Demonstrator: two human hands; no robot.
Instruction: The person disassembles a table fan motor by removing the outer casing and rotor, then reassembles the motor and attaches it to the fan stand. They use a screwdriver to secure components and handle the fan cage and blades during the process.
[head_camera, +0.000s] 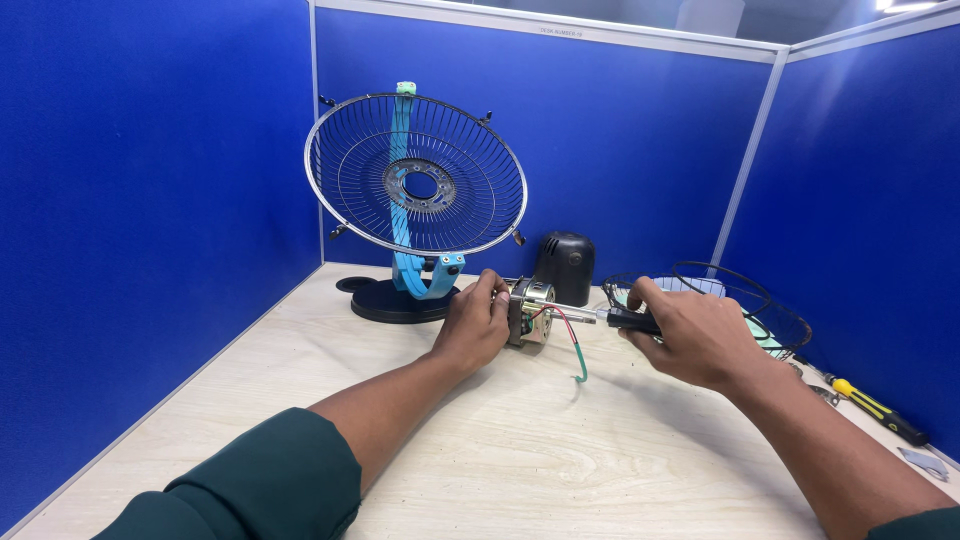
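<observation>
Grip, left hand: the left hand is closed around the small metal fan motor with copper windings, holding it steady just above the pale wooden tabletop.
Grip, right hand: the right hand is wrapped around the black handle of a screwdriver, whose bright shaft runs level to the motor's right side.
Motor position: near the middle of the tabletop's far edge, between the two hands; a red wire and a green wire hang loose from it.
Fan stand: a turquoise plastic stand on a round black base sits left of the motor by the far edge, carrying a round wire rear guard with an empty centre hole.
Behind the motor: a black domed plastic motor cover.
Right side: black wire guards with a pale blade part lie behind the right hand; a yellow-and-black screwdriver rests near the right edge.
Progress, as judged: the fan lies apart; motor, cover, guards and blade are all off the stand.
</observation>
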